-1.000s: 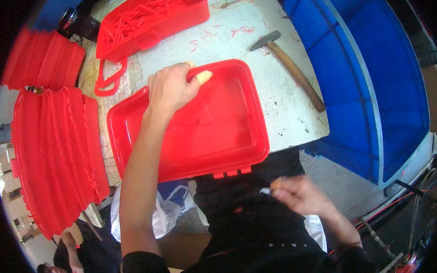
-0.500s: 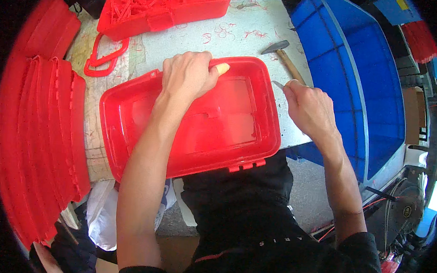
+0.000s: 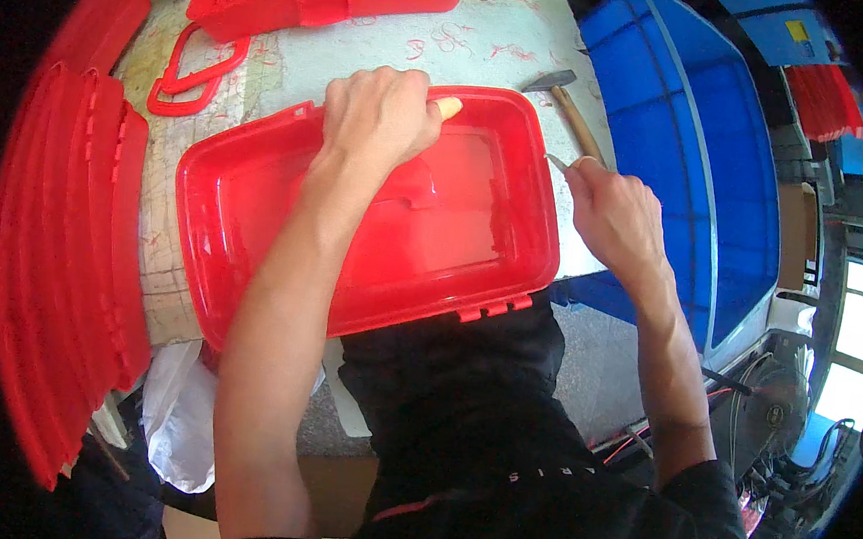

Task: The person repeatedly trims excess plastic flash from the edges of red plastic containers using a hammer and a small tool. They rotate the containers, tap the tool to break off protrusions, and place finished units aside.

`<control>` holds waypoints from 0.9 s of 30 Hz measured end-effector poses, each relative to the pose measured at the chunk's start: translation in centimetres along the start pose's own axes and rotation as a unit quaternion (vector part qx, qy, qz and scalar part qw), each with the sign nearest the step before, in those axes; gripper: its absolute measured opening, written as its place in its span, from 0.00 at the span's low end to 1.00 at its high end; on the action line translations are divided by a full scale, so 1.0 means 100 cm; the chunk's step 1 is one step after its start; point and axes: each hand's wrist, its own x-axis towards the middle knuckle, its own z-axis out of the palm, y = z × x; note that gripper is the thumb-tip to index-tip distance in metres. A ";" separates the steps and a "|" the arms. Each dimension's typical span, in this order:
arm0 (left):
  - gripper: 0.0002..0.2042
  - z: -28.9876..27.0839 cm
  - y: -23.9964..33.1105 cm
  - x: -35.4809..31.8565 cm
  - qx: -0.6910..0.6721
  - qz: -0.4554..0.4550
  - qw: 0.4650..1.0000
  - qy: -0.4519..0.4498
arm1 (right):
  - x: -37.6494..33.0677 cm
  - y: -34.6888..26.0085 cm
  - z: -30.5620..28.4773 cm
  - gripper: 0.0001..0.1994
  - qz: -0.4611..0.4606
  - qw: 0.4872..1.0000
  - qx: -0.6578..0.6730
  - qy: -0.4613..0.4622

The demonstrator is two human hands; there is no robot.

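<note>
A red plastic tray-like case half (image 3: 452,256) lies hollow side up across the near edge of the table, with small hinge lugs on its near side. My left hand (image 3: 377,113) is closed over its far rim, and a yellow cover sits on the thumb. In my right hand (image 3: 615,210) is a small knife (image 3: 557,163), its handle hidden in the fist. Its short blade points at the right rim of the case half; whether it touches I cannot tell. Just beyond the right hand lies a hammer (image 3: 579,125) with a wooden handle.
A red box (image 3: 314,10) full of red plastic strips stands at the back. Two red handle loops (image 3: 196,77) lie at the far left, beside tall stacks of red plastic parts (image 3: 67,247). A deep blue crate (image 3: 661,150) borders the right side. Red trimmings litter the table.
The whole view has shifted slightly, so most things sit a little higher in the picture. Both hands keep their grips, with the knife still by the right rim.
</note>
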 end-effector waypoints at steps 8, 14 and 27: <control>0.21 -0.003 0.002 0.001 0.015 -0.012 1.000 -0.012 | -0.039 0.008 0.000 0.10 -0.020 0.999 -0.027 -0.015; 0.20 -0.004 0.004 0.000 0.017 -0.018 1.000 -0.019 | -0.061 0.013 0.000 0.09 -0.013 0.999 0.004 -0.045; 0.23 -0.009 0.007 0.002 0.046 -0.049 0.997 -0.035 | -0.102 0.046 -0.001 0.14 0.013 0.938 0.335 -0.082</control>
